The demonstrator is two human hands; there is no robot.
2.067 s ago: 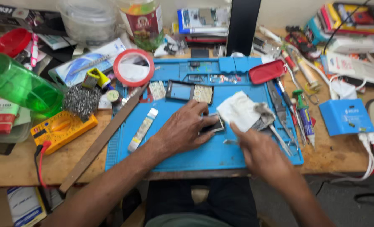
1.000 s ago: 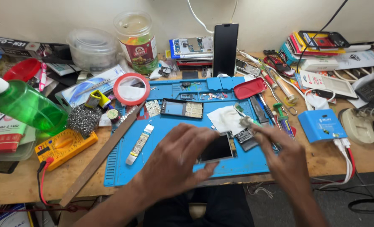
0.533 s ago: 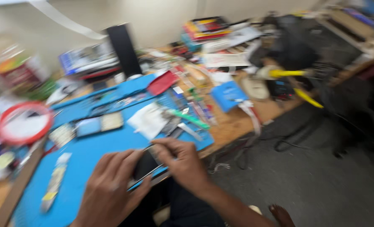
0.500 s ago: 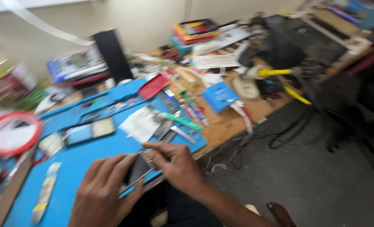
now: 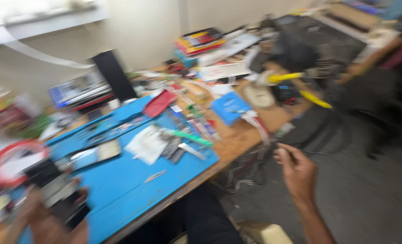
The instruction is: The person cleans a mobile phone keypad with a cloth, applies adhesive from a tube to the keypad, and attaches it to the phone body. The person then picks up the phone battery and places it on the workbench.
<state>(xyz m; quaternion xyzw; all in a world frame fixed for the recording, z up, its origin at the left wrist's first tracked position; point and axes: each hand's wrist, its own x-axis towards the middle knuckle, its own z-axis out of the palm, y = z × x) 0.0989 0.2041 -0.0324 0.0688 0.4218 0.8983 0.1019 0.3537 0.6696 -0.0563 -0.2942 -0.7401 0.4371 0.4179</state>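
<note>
- A dark phone lies at the near left edge of the blue mat, held by the left hand; motion blur hides how tightly the fingers close.
- The right hand hangs off the table's edge over the floor, loosely curled, with something small and pale at its fingertips; what it is cannot be told.
- A white cloth and tweezers lie mid-mat.
- A blue box sits on the wooden table.

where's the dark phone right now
In the head view the dark phone is at the lower left, on the near left end of the blue mat, at the fingertips of the blurred left hand and below the red ring.
</note>
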